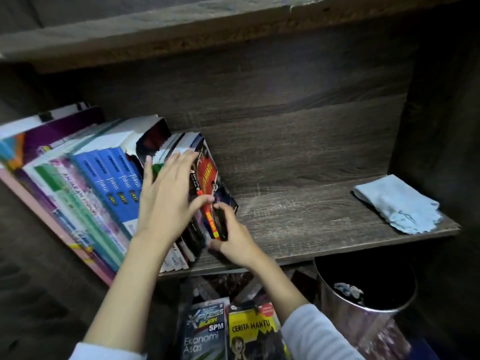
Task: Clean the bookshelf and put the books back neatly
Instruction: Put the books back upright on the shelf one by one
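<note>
A row of books [85, 188] leans leftward on the dark wooden shelf [311, 222], filling its left half. At the right end of the row stands a red-and-black book [207, 172]. My right hand [233, 237] grips the lower spine end of that book. My left hand [168, 193] lies flat with spread fingers against the neighbouring books, its thumb touching the red book's spine. A folded light-blue cloth [400, 203] lies at the shelf's right end.
Below the shelf, on the floor, lie two books: a dark "Xpress SPM" one [205, 333] and a yellow "Cerita Hantu" one [253, 333]. A shiny metal bin [363, 320] stands at the lower right. The shelf's side panel [436, 113] rises on the right.
</note>
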{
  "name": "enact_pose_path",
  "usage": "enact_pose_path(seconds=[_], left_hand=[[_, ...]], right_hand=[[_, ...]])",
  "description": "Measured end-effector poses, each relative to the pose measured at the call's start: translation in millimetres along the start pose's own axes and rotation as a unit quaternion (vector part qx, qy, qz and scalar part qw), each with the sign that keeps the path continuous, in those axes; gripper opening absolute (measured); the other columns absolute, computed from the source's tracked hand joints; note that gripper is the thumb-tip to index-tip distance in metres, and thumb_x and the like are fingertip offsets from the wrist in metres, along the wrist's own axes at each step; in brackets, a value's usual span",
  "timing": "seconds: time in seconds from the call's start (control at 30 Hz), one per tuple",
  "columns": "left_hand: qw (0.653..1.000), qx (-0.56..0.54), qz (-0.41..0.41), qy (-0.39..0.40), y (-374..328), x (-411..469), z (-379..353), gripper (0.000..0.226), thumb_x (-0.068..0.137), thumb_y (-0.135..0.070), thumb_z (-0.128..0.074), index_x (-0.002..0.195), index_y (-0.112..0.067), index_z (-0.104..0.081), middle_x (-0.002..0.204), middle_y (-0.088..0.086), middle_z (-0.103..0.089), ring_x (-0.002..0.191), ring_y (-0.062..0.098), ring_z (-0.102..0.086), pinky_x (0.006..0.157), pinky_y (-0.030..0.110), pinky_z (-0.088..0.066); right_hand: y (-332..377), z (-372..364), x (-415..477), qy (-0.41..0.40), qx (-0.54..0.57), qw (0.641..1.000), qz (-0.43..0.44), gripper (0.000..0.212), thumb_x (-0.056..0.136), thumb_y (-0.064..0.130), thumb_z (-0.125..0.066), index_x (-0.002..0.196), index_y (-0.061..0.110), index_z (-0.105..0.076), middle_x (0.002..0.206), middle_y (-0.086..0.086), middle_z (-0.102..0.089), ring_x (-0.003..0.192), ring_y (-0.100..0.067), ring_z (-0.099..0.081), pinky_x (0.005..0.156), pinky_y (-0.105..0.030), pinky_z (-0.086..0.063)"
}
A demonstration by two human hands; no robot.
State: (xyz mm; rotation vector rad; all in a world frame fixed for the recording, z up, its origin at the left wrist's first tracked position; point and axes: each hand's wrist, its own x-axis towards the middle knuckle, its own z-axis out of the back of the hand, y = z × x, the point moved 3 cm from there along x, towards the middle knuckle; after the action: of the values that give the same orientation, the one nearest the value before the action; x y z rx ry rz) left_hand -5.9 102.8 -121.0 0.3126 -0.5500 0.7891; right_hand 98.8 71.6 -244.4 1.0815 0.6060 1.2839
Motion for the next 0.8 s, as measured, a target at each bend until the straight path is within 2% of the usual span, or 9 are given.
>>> enact_pose_path(seconds=[0.1,0.23,0.4,0.57,0.67,0.73,0.8], left_hand=[[1.0,0.019,-0.002,-0.012,2,1,4,0.096,0.068,-0.055,-0.068,0.145,-0.011,-0.031,0.152,0.007,-0.03,0.141,0.021,-0.028,0.118,0.046,-0.007],[0.999,0.033,0.003,-0.008,0,1,10,0.095,0.069,-0.058,-0.066,0.146,-0.014,-0.03,0.152,0.003,-0.032,0.142,0.017,-0.025,0.116,0.034,-0.004],[1.0,0.019,-0.006,-0.023,1,3,12,0.086,0.072,-0.045,-0.073,0.144,-0.017,-0.036,0.149,0.0,-0.036,0.14,0.016,-0.03,0.116,0.034,-0.007],[0.998,0.029,0.019,-0.058,2,5,5,0.076,0.07,-0.034,-0.079,0.136,-0.011,-0.048,0.14,0.006,-0.049,0.133,0.021,-0.042,0.114,0.037,-0.013],[0.995,0.028,0.031,-0.086,3,5,-2,0.072,0.068,-0.03,-0.081,0.131,-0.008,-0.053,0.134,0.008,-0.055,0.127,0.024,-0.049,0.112,0.038,-0.018],[0.994,0.025,0.031,-0.102,4,6,-3,0.07,0.067,-0.028,-0.082,0.129,-0.008,-0.055,0.132,0.008,-0.057,0.124,0.024,-0.051,0.111,0.036,-0.019],[0.994,0.023,0.034,-0.1,4,6,-6,0.071,0.068,-0.029,-0.081,0.13,-0.008,-0.054,0.133,0.008,-0.056,0.125,0.023,-0.05,0.111,0.036,-0.019]], right_hand=[[-4,8,4,0.042,-0.006,0.999,-0.034,0.087,0.078,0.011,-0.074,0.144,0.034,-0.022,0.132,-0.008,-0.053,0.12,-0.023,-0.051,0.097,-0.024,-0.037],[-8,6,6,0.035,0.001,0.998,-0.048,0.088,0.077,0.011,-0.075,0.144,0.037,-0.022,0.13,-0.007,-0.055,0.118,-0.021,-0.052,0.098,-0.025,-0.037],[-11,6,12,0.042,0.016,0.998,-0.05,0.088,0.079,0.003,-0.07,0.143,0.036,-0.02,0.127,-0.006,-0.056,0.114,-0.021,-0.054,0.099,-0.027,-0.04],[-18,-3,18,0.044,0.024,0.998,-0.043,0.094,0.081,-0.006,-0.058,0.144,0.048,-0.013,0.135,-0.007,-0.049,0.118,-0.024,-0.052,0.103,-0.04,-0.043],[-22,-3,20,0.0,0.011,0.998,-0.056,0.087,0.083,-0.002,-0.062,0.147,0.04,-0.021,0.132,-0.007,-0.054,0.108,-0.019,-0.058,0.101,-0.033,-0.046],[-23,1,20,-0.007,0.007,0.998,-0.059,0.08,0.081,-0.001,-0.067,0.146,0.029,-0.031,0.132,-0.007,-0.056,0.104,-0.013,-0.058,0.096,-0.017,-0.041],[-23,4,19,-0.005,-0.02,0.998,-0.058,0.075,0.082,0.004,-0.069,0.145,0.023,-0.034,0.136,-0.008,-0.053,0.116,-0.014,-0.053,0.096,-0.011,-0.034]])
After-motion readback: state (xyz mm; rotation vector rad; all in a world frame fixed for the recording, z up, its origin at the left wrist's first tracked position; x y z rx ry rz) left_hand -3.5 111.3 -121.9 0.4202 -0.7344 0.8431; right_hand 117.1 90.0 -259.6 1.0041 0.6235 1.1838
